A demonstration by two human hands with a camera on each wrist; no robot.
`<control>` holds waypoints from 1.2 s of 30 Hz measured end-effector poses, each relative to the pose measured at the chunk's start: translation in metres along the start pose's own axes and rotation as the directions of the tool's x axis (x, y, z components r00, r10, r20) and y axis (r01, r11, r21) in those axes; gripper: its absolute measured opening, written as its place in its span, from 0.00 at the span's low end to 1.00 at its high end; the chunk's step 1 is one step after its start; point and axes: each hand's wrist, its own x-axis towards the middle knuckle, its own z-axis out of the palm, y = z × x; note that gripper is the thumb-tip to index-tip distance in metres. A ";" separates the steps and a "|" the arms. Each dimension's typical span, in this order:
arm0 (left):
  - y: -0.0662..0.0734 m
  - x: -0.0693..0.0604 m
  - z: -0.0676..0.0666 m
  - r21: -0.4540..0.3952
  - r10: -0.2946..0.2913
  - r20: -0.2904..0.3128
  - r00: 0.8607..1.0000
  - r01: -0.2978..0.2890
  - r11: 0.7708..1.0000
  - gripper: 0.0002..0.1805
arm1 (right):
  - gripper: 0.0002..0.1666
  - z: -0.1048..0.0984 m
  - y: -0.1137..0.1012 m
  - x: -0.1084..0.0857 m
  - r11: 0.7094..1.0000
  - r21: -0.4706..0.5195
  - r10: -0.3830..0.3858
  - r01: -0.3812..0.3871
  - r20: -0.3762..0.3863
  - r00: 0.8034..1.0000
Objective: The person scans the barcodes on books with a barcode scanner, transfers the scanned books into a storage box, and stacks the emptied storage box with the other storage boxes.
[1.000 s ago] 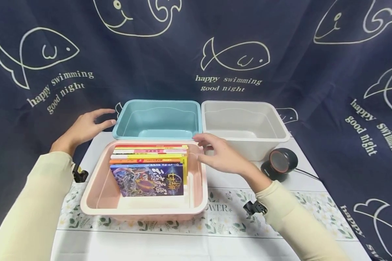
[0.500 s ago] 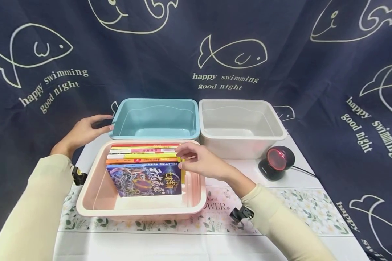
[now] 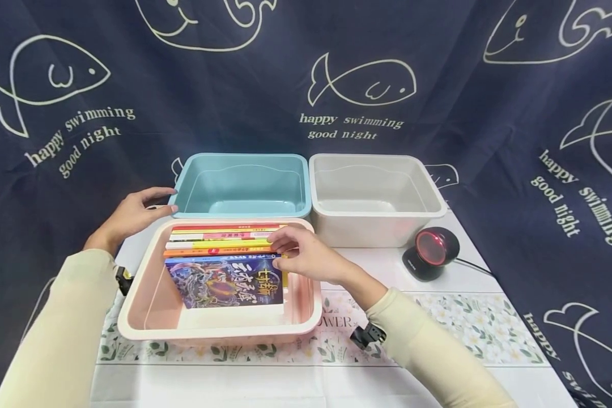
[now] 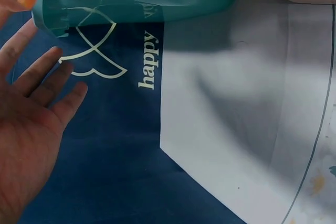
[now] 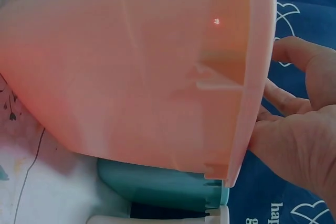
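Books (image 3: 219,246) stand in a row, spines up, inside the pink bin (image 3: 219,332), and from there we work down by size. Behind everything hangs the dark curtain (image 3: 209,107) with its fish print. The white tabletop (image 3: 357,382) carries the rest. On it, the blue bin (image 3: 242,182) and the grey bin (image 3: 369,229) sit side by side just beyond the pink one.

Our left-hand grip (image 3: 131,217) is spread at the left edge of the blue bin; we cannot tell whether it touches. Our right-hand grip (image 3: 311,258) curves over the right end of the row, with its thumb by the blue-covered front book (image 3: 224,286); whether it pinches anything we cannot tell. The black device (image 3: 432,249), its face lit red, stands to the right.

We judge the step in hand to be singling out a book. The next move, we think, calls for thumb and fingers to part one spine from its neighbours, then lift it straight up, clear of the pink rim.
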 end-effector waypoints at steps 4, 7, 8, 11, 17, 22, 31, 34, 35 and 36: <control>0.000 0.001 0.004 -0.040 -0.004 0.003 1.000 0.004 0.999 0.36 | 0.23 0.000 0.001 -0.001 1.000 -0.003 0.005 -0.005 -0.009 1.000; 0.000 0.001 0.005 -0.071 -0.020 0.015 1.000 0.021 0.997 0.38 | 0.22 -0.001 -0.001 -0.002 1.000 -0.014 0.004 -0.004 -0.013 1.000; 0.000 0.001 0.005 -0.078 -0.024 0.017 1.000 0.026 0.997 0.38 | 0.21 -0.002 -0.001 -0.002 1.000 -0.020 0.003 -0.003 -0.013 1.000; -0.001 0.001 0.006 -0.091 -0.027 0.014 1.000 0.028 0.995 0.38 | 0.21 -0.002 -0.002 0.000 0.999 -0.043 0.004 -0.005 -0.009 1.000; -0.003 0.001 0.007 -0.102 -0.010 0.005 1.000 0.010 0.995 0.38 | 0.20 -0.001 -0.005 0.000 0.997 -0.065 0.028 -0.029 -0.014 1.000; -0.006 0.000 0.009 -0.103 -0.006 -0.011 1.000 0.005 0.995 0.36 | 0.18 0.002 -0.005 0.002 0.997 -0.063 0.044 -0.044 0.003 0.999; -0.009 -0.001 0.011 -0.129 -0.016 -0.005 1.000 0.016 0.991 0.39 | 0.18 0.007 -0.005 0.007 0.995 -0.082 0.059 -0.060 -0.016 0.998; -0.011 -0.002 0.011 -0.132 -0.029 0.000 1.000 0.028 0.991 0.40 | 0.17 0.009 -0.005 0.009 0.994 -0.090 0.059 -0.060 -0.014 0.998; -0.012 -0.002 0.011 -0.132 -0.032 0.001 0.999 0.031 0.991 0.40 | 0.17 0.010 -0.005 0.010 0.994 -0.091 0.059 -0.060 -0.013 0.998; -0.012 -0.003 0.010 -0.131 -0.033 0.002 0.999 0.033 0.991 0.40 | 0.17 0.010 -0.006 0.010 0.994 -0.095 0.057 -0.058 -0.014 0.998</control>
